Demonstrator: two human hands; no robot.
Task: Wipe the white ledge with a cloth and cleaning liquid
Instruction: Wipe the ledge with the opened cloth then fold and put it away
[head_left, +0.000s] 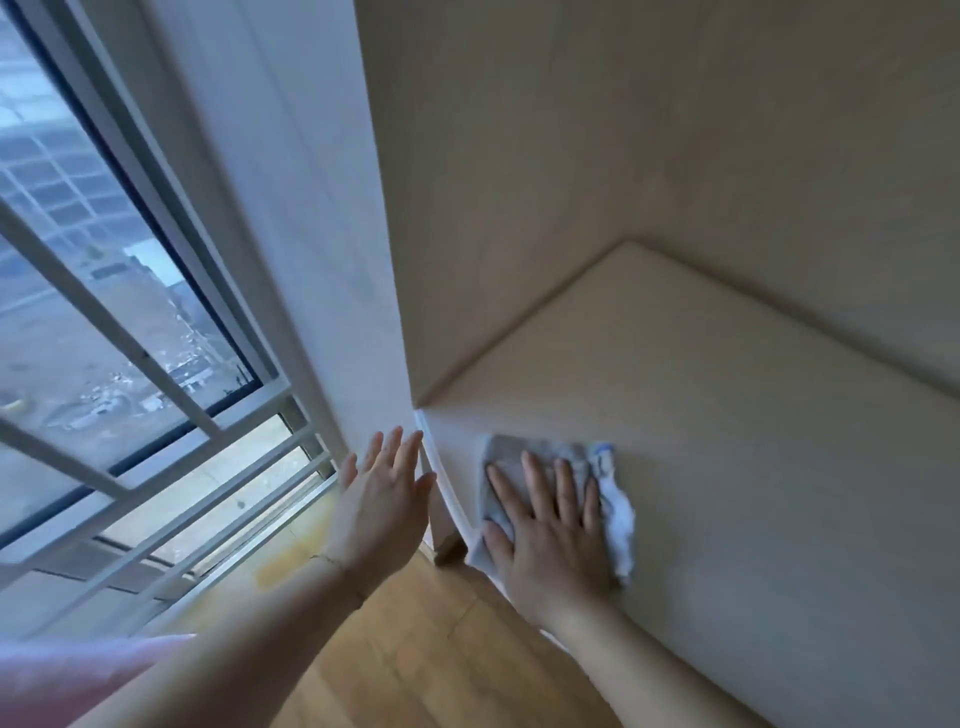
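R hand (550, 525): flat, fingers spread, pressing cloth (610, 483) on white ledge (727, 441), lower centre, for wiping contact.
L hand (382, 499): open, holds nothing, beside ledge edge, prob. for balance.

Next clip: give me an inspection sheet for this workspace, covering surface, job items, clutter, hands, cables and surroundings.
Surface: white ledge, bare apart from the cloth.
Job items: cloth flat on the ledge near its left front corner; cleaning liquid not seen.
Clutter: nothing seen.
Hands: right hand pressed flat on the cloth; left hand open, empty, off the ledge edge.
Cables: nothing seen.
Surroundings: window with railing on the left, wooden floor below.
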